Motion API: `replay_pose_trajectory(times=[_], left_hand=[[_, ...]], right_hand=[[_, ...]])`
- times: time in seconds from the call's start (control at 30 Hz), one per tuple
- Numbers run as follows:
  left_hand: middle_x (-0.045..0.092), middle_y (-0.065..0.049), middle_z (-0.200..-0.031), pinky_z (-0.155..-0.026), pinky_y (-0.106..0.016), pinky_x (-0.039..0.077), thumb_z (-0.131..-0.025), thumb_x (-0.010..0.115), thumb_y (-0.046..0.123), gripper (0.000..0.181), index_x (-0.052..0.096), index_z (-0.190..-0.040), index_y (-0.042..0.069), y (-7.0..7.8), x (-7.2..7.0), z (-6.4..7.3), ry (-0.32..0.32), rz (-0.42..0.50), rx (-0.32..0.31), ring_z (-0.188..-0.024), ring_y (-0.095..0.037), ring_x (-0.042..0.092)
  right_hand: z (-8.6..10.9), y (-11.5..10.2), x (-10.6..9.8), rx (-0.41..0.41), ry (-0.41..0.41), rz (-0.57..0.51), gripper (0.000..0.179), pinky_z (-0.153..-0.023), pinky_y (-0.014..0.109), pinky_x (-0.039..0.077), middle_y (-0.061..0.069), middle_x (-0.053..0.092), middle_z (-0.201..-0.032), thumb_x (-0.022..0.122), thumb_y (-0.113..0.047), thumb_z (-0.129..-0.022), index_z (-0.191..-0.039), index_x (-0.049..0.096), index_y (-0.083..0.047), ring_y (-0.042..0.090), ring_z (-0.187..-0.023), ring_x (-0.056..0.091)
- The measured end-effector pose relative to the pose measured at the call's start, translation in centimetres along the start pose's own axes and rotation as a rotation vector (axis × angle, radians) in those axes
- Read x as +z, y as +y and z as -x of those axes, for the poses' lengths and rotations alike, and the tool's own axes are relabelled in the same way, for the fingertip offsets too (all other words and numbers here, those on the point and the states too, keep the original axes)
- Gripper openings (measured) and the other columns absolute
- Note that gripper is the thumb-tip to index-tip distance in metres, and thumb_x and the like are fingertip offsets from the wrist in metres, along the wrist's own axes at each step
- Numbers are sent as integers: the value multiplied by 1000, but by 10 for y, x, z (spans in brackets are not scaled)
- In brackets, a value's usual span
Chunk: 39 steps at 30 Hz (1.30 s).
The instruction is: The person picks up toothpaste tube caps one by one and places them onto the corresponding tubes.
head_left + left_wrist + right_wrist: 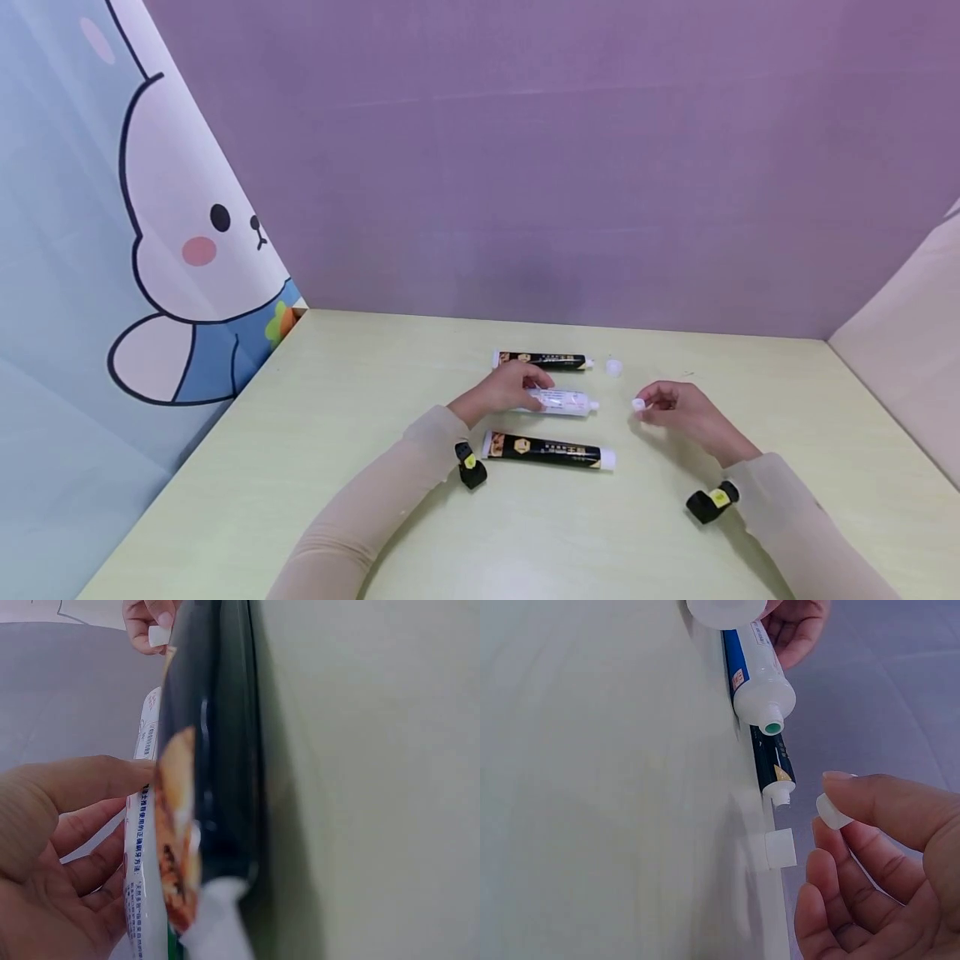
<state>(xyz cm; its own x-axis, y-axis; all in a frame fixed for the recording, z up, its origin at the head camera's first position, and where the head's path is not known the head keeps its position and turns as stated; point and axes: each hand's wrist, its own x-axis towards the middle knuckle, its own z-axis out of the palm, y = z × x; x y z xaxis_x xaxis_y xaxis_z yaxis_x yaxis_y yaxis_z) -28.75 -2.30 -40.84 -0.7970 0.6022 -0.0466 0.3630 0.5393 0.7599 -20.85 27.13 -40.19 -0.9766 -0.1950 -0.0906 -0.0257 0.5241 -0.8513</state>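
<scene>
My left hand [513, 388] grips a white toothpaste tube [566, 403] near its tail end. The tube's uncapped nozzle points right, and the right wrist view shows green paste inside the nozzle [773, 728]. Between thumb and fingertips, my right hand [678, 410] pinches a small white cap [832, 813], apart from the tube. Behind the white tube lies a black toothpaste tube [558, 362] with a bare nozzle. Just right of it a loose white cap [614, 367] rests on the table. Nearest me is another black toothpaste tube [543, 450], its white cap [607, 459] on.
All of this is on a pale wooden table [375, 367]. A purple backdrop [555, 167] rises at the table's far edge, and a blue curtain with a cartoon rabbit [202, 208] hangs on the left. Both wrists wear small black cameras [703, 506].
</scene>
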Motion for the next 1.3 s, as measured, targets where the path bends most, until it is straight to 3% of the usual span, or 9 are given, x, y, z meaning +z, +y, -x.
replay_pose_trajectory(times=[0.3, 0.5, 0.87, 1.3], left_hand=[[66, 6, -104, -87, -28, 43, -69, 79, 0, 44, 69, -109, 16, -1, 3, -1, -49, -66, -32, -94, -10, 57], [65, 3, -106, -88, -29, 44, -68, 78, -4, 49, 67, -112, 14, 1, 1, 2, -63, -82, -49, -93, -11, 57], [64, 2, -107, -86, -26, 44, -71, 78, 2, 46, 66, -114, 13, -1, -2, 4, -87, -169, -26, -94, -10, 57], [62, 5, -103, -83, -29, 45, -69, 78, 7, 41, 65, -107, 17, -1, -2, 9, -91, -260, -48, -90, -10, 55]], right_hand=[[6, -5, 0, -21, -16, -28, 32, -68, 25, 47, 7, 60, -86, 69, -15, -85, -109, 59, 5, 10, -74, 53], [6, -8, -1, -21, 4, -9, 33, -67, 24, 47, 7, 61, -87, 69, -15, -85, -109, 60, 5, 10, -74, 54], [6, -7, 1, -5, 0, -15, 33, -69, 24, 48, 7, 62, -88, 70, -15, -85, -110, 60, 5, 10, -75, 54], [14, -6, 1, -20, -1, -50, 34, -70, 23, 48, 7, 63, -88, 70, -15, -85, -110, 60, 6, 9, -75, 55]])
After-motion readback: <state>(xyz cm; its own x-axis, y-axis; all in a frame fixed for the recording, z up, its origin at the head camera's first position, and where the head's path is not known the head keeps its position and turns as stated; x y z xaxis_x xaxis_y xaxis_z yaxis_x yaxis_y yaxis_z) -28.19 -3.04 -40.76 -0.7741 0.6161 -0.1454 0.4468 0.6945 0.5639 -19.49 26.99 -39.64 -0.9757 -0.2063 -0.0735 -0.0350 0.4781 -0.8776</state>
